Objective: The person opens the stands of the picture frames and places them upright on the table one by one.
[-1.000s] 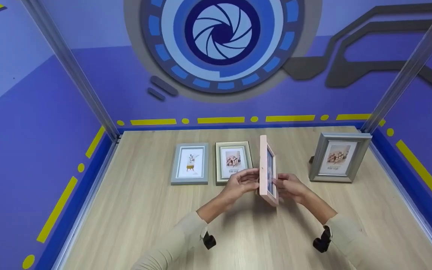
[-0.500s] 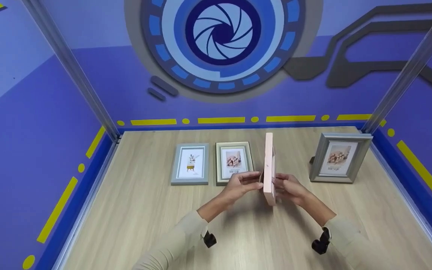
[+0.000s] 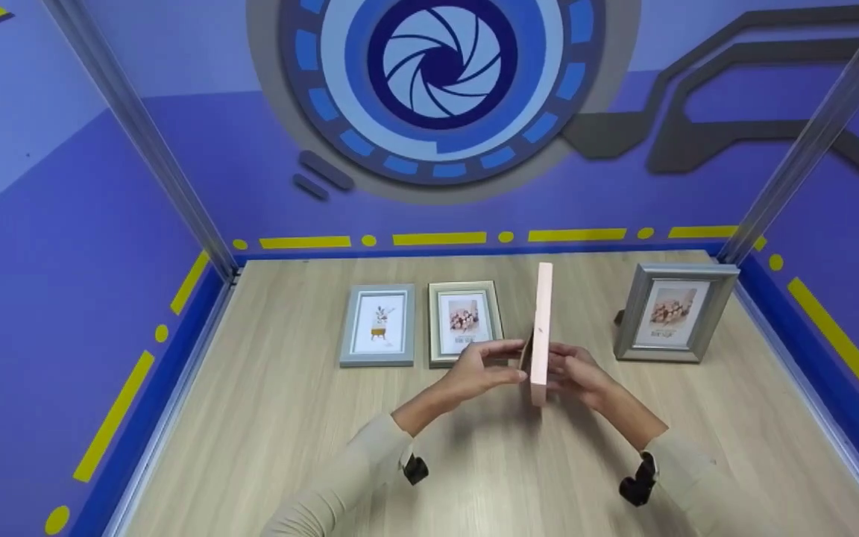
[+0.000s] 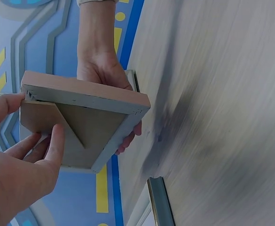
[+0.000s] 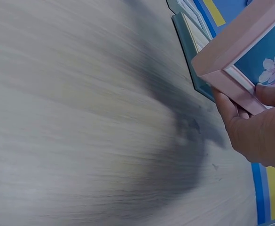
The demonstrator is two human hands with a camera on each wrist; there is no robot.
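Note:
A pink picture frame (image 3: 541,328) is held upright above the table, edge-on in the head view. My right hand (image 3: 582,373) grips its lower part; in the right wrist view the thumb lies on the front, by a blue picture with pale flowers (image 5: 270,68). On the back of the frame, my left hand (image 3: 474,369) pinches the brown fold-out stand (image 4: 39,115). That stand is tilted away from the backing board (image 4: 92,120) in the left wrist view. Some of the right hand's fingers are hidden by the frame.
A blue-grey picture frame (image 3: 347,328) and a gold picture frame (image 3: 435,328) stand side by side, left of the hands. A larger silver-grey frame (image 3: 627,317) stands at the right. Blue-purple panels (image 3: 198,164) enclose the wooden table (image 3: 265,388).
The pink frame has turned until its front faces away from the head view, shifting slightly right. Its stand has come out from the back at my left fingers. The other frames stay put.

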